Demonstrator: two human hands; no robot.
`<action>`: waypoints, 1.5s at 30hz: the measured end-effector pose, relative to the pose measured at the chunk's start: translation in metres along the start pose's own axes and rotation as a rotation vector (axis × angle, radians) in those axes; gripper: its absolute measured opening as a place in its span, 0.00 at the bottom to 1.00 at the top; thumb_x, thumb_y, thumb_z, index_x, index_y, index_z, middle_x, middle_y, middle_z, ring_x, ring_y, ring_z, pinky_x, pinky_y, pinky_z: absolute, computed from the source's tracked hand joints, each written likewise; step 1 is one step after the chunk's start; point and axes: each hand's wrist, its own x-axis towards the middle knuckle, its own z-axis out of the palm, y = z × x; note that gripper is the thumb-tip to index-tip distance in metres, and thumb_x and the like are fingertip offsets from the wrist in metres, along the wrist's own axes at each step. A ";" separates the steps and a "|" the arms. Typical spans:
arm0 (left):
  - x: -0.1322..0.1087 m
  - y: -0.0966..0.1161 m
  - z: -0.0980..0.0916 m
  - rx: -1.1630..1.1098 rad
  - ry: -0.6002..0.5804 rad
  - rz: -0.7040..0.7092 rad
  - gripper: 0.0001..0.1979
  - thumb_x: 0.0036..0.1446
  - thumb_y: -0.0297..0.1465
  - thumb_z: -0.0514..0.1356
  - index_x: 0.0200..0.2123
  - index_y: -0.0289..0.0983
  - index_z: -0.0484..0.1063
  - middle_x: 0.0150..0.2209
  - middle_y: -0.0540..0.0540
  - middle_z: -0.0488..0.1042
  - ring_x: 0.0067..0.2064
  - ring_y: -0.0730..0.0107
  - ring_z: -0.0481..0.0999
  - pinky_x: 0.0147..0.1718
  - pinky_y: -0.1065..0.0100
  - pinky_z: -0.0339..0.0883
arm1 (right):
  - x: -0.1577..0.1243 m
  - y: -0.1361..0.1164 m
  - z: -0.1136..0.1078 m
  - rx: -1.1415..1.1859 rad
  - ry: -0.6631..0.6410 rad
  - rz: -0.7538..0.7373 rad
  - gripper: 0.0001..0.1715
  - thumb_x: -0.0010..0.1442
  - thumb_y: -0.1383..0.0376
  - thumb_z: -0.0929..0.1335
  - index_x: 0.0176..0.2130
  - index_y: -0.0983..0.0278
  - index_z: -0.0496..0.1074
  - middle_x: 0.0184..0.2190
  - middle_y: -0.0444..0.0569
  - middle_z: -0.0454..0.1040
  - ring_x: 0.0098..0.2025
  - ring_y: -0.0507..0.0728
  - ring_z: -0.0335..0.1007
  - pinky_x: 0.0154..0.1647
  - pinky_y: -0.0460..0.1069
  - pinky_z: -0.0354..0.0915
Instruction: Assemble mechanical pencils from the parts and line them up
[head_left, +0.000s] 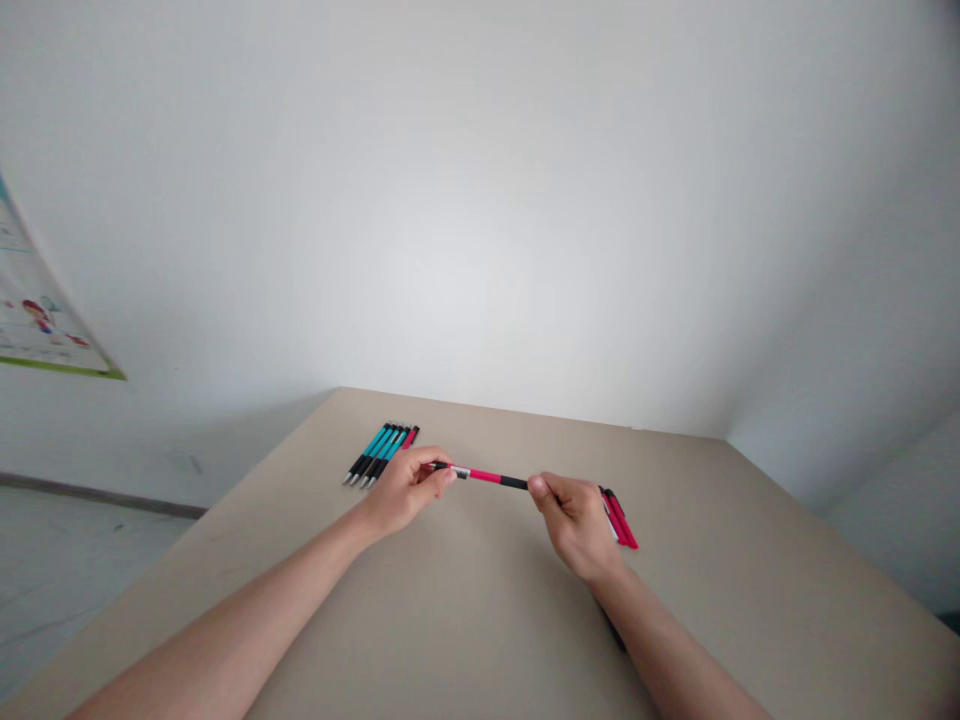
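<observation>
A pink pen with a black grip is held level above the table between my two hands. My left hand pinches its left end between thumb and fingers. Its right end, by the black grip, is in the closed fingers of my right hand. Beyond my left hand lies a slanted row of several blue pens with black grips, and a pink one at the row's right end. Pink pens or caps lie just right of my right hand, partly hidden by it.
The beige table reaches to a white wall. A dark object shows partly beneath my right forearm. On the wall at the left hangs a poster with a green lower edge. Floor is visible at the lower left.
</observation>
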 end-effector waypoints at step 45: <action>-0.004 0.008 0.020 -0.144 -0.110 -0.130 0.27 0.51 0.37 0.65 0.51 0.37 0.58 0.27 0.45 0.76 0.24 0.67 0.76 0.18 0.71 0.71 | -0.016 -0.029 0.030 0.489 -0.745 0.231 0.14 0.56 0.69 0.62 0.22 0.67 0.70 0.19 0.42 0.69 0.20 0.47 0.55 0.22 0.43 0.50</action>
